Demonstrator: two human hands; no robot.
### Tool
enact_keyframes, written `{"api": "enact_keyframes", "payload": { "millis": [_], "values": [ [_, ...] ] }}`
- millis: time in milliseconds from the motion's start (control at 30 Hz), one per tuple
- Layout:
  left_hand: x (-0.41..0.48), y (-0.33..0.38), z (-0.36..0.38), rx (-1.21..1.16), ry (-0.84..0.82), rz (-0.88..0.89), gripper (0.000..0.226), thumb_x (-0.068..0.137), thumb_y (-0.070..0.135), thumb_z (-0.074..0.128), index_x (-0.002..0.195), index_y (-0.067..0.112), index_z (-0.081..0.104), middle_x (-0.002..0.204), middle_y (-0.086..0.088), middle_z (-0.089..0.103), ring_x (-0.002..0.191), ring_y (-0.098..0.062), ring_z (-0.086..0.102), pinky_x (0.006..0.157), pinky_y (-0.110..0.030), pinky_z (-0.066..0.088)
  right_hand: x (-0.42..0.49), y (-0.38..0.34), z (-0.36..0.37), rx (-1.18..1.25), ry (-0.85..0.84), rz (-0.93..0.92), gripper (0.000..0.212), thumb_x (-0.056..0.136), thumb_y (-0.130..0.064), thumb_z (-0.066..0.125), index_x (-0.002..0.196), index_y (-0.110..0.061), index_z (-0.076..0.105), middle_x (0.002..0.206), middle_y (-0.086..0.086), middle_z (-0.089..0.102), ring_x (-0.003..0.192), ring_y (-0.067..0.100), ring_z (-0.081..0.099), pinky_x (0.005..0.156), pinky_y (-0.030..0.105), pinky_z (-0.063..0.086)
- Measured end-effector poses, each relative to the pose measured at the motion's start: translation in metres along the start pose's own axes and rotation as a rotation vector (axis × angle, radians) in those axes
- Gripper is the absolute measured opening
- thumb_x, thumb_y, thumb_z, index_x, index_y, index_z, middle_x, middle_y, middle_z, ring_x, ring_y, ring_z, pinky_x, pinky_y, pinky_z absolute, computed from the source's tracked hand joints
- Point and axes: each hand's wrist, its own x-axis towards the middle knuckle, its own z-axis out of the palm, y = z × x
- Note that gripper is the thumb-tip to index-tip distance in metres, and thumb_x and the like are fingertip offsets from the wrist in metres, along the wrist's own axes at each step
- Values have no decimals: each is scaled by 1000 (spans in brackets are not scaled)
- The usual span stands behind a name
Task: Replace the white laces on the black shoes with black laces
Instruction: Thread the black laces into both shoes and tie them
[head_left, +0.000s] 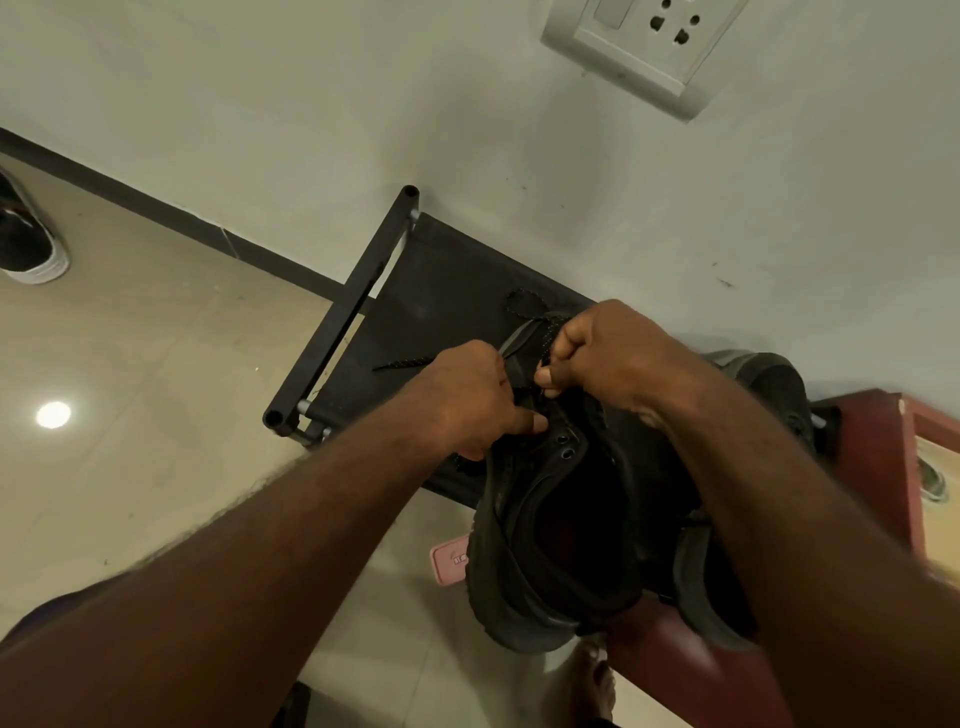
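Note:
A black shoe (550, 551) lies with its opening toward me, its heel over the front edge of a black fabric rack (415, 312). My left hand (467, 395) grips the shoe's left eyelet flap, thumb beside the eyelets. My right hand (602, 353) pinches a black speckled lace (543, 358) above the tongue. The lace's loose loop (524, 304) trails onto the rack behind the shoe, and another lace end (400, 364) lies left of my left hand. A second black shoe (769, 384) sits to the right, mostly hidden by my right forearm.
A white wall with a socket plate (639, 47) stands behind the rack. A dark red stool (878, 457) is at the right, a pink phone (447, 564) on the tiled floor under the shoe, and a black-and-white shoe (31, 244) at far left.

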Motion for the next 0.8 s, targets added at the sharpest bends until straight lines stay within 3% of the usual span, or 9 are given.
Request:
{"api": "enact_keyframes", "payload": {
  "millis": [100,200,333,433,633,800],
  "values": [
    [1,0,-1,-3,2,-1,28,83,32,74,97,10,63,83,-9,69,68,-19,69,64,-28,59,4,-7,-6,-127,-59,-46,8,88,-8,73,80,-6,74,68,-5,71,52,-8,60,55,14,38],
    [2,0,-1,-9,6,-8,26,83,31,75,95,12,62,78,-6,67,60,-15,65,55,-23,54,3,-5,3,-225,-7,-103,11,87,-10,74,76,-12,75,69,-4,69,58,-1,59,56,16,40],
    [2,0,-1,-14,-10,-16,26,82,30,76,96,13,62,77,-4,66,59,-13,65,50,-19,51,-2,8,11,-63,77,-56,9,80,-10,80,74,-13,74,64,-7,68,55,-4,59,54,12,43],
    [1,1,0,-11,-11,-10,28,81,29,77,97,14,60,80,-4,66,65,-16,68,55,-23,56,-5,8,4,35,6,33,5,82,-10,79,80,-9,75,68,-4,73,60,-3,63,57,13,41],
    [1,2,-1,36,-6,-6,30,83,29,75,102,9,64,89,-9,70,80,-21,72,78,-37,61,-8,0,3,-41,-37,24,5,89,-14,74,85,-11,76,78,-5,69,70,-1,58,58,16,38],
    [0,3,-2,-88,-62,-48,20,86,17,72,101,13,61,88,-8,67,76,-19,70,75,-33,61,-8,7,-4,57,-69,107,8,93,-14,68,87,-15,74,77,-3,71,46,-3,52,41,14,36]
  ]
}}
